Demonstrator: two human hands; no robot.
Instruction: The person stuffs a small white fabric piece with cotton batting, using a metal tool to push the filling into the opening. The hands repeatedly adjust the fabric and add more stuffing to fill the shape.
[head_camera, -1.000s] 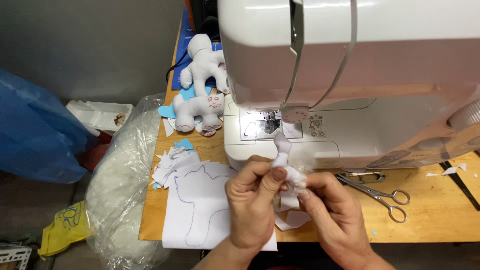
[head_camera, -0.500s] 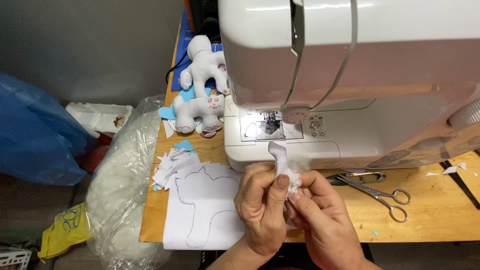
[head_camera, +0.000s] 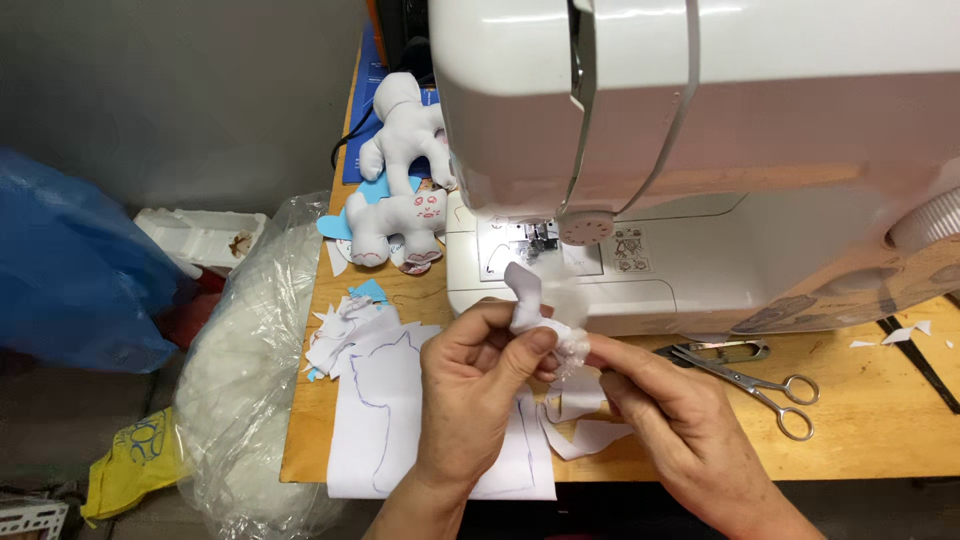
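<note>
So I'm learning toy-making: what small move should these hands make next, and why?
Probably keep working the small white fabric piece through with the fingertips: the left hand pinches it, the right hand presses its bunched end, and part still sticks up crumpled.

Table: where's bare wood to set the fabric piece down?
Bare table shows right of the scissors, toward the front edge, with a few scraps. The left side is crowded: paper pattern, cut scraps, stuffed toys.

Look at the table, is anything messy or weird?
A bit messy: white fabric scraps lie scattered left of the paper pattern, which hangs over the wooden table edge. Both hands pinch a small white fabric piece. Nothing looks broken.
</note>
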